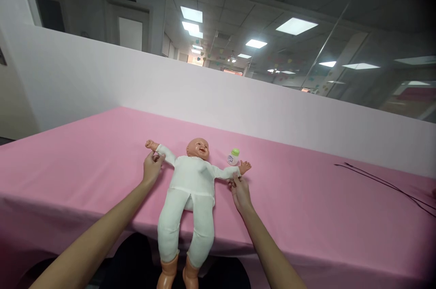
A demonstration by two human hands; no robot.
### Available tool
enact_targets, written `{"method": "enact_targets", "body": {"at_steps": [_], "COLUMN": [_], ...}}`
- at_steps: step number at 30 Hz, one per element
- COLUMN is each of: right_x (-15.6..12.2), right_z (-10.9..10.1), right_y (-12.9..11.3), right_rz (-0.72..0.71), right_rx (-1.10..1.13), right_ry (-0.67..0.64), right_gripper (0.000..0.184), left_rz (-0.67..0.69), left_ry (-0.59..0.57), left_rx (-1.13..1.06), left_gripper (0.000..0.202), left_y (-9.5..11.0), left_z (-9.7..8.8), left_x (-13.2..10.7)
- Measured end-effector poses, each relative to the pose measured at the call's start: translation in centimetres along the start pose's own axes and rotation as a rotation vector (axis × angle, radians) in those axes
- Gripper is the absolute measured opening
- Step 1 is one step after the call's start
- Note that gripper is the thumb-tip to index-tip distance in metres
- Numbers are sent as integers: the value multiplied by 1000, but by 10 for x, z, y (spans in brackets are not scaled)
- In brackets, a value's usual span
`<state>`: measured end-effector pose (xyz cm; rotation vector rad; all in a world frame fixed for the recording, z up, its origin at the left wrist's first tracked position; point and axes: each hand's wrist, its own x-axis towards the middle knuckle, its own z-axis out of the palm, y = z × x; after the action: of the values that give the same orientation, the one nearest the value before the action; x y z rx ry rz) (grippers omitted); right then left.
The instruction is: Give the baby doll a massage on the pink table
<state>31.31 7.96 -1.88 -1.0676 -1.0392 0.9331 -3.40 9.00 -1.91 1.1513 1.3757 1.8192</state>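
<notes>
Lying on the worktop (pixel 323 216), feet (pixel 168 275) overhanging, the baby doll (pixel 194 173) is pinched by its white sleeves (pixel 222 172), one per hand, left (pixel 152 168) and right (pixel 240 191); gentle, even tension should be applied.

This looks like an institutional training room, perhaps for infant care, given the baby doll (pixel 193 173) on the pink-draped bench (pixel 306 216). Behind the bench rise a white wall (pixel 218 93) and glass (pixel 265 59) showing panel lights (pixel 296 26).

White-clothed baby doll (pixel 194 177), lying face-up on pink cloth (pixel 299 207), arms spread, feet bare
</notes>
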Motion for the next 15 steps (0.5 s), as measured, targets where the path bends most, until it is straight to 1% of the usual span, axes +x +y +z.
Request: {"method": "enact_targets", "body": {"at_steps": [1, 3, 5, 7, 8, 10, 11, 13, 14, 15], "right_x": [-1, -6, -13, -18, -20, -21, -20, -18, -17, -15], "right_z": [1, 4, 9, 11, 12, 12, 12, 11, 11, 10], "right_y": [-1, -5, -8, -9, -9, -7, -7, -5, -5, -6], "right_rz": [-11, -72, -182, -314, -368, -420, -408, -318, -254, -189], "right_rx": [-19, -96, -185, -281, -329, -389, -393, -346, -300, -249], "right_ry": [-12, -83, -198, -321, -369, -400, -389, -312, -253, -191], "right_gripper": [59, 55, 49, 38, 34, 32, 34, 40, 43, 46], "left_rz": [28, 153, 313, 480, 555, 651, 655, 574, 502, 423], "left_ry": [-18, -92, -222, -366, -415, -455, -444, -373, -308, -234], "left_rx": [8, 60, 157, 257, 298, 354, 367, 366, 352, 328], "left_gripper": [31, 26, 22, 30, 34, 39, 37, 37, 45, 58], "left_y": [0, 1, 1, 0, 0, 0, 0, 1, 2, 3], "left_z": [0, 2, 4, 5, 6, 6, 6, 6, 6, 6], "left_x": [0, -1, -4, -8, -10, -13, -15, -16, -16, -16]}}
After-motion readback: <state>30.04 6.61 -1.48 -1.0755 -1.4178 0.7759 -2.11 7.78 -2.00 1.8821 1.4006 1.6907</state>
